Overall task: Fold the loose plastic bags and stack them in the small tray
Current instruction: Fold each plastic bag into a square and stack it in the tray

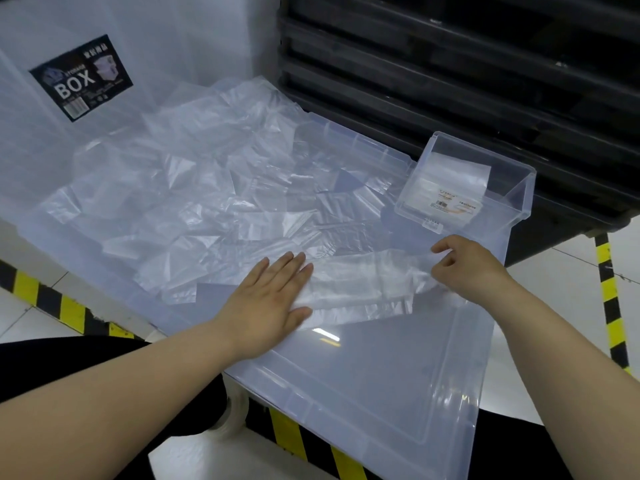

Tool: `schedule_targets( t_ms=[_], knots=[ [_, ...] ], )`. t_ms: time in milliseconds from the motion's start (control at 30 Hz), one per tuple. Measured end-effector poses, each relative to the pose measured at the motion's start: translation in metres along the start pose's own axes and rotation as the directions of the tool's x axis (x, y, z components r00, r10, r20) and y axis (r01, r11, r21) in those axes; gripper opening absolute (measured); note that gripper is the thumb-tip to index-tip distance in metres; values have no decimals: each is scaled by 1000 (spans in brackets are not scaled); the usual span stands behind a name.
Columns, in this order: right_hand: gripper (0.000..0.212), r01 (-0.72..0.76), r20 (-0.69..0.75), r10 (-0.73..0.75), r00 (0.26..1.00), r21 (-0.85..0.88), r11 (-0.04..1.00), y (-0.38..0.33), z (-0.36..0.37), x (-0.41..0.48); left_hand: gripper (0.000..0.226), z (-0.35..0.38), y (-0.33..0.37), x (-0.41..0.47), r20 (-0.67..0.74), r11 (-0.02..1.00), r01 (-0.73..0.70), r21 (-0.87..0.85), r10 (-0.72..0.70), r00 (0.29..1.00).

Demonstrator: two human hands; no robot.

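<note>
The floor (568, 271) is pale glossy tile with thin dark joints. Yellow-and-black hazard tape (610, 306) runs across it on the right and along the lower left. Stacked black crates (450, 64) fill the upper right. A large translucent storage box (173, 46) with a dark "BOX" label (81, 76) stands upper left.

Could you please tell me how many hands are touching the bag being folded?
2: the left hand presses flat on the bag at its left end; the right hand pinches its right end.
</note>
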State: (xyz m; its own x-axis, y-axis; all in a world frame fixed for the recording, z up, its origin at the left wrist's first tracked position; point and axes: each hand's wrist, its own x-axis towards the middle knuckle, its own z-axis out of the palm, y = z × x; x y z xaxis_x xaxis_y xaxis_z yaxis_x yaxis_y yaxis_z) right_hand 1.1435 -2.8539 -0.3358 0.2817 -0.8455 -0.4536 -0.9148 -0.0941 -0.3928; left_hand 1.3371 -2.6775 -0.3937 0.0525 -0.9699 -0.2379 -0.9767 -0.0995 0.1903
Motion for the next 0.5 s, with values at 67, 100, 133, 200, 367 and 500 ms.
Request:
schedule_targets(
  t_ms=[67, 100, 133, 200, 367, 500],
  knots=[
    [36, -50, -63, 48, 997, -33, 998, 4, -7, 2, 113, 3, -3, 0, 19, 1000, 4, 15, -4, 1000],
    [35, -60, -85, 56, 995, -46, 997, 5, -10, 2, 113, 2, -3, 0, 14, 1000, 1, 14, -2, 1000],
    [33, -57, -99, 53, 994, -38, 998, 6, -11, 2, 111, 2, -4, 0, 8, 1000, 2, 6, -2, 1000],
    [32, -20, -84, 21, 996, 16, 1000, 5, -13, 1, 106, 1, -4, 0, 23, 1000, -3, -11, 4, 1000],
    [55, 178, 92, -158, 983, -273, 945, 0, -2, -9, 103, 0, -5, 1, 40, 999, -7, -39, 8, 999],
    [42, 206, 73, -193, 978, -322, 924, 2, 0, -4, 105, 1, -7, 1, 27, 999, -26, -42, 27, 999]
  ],
)
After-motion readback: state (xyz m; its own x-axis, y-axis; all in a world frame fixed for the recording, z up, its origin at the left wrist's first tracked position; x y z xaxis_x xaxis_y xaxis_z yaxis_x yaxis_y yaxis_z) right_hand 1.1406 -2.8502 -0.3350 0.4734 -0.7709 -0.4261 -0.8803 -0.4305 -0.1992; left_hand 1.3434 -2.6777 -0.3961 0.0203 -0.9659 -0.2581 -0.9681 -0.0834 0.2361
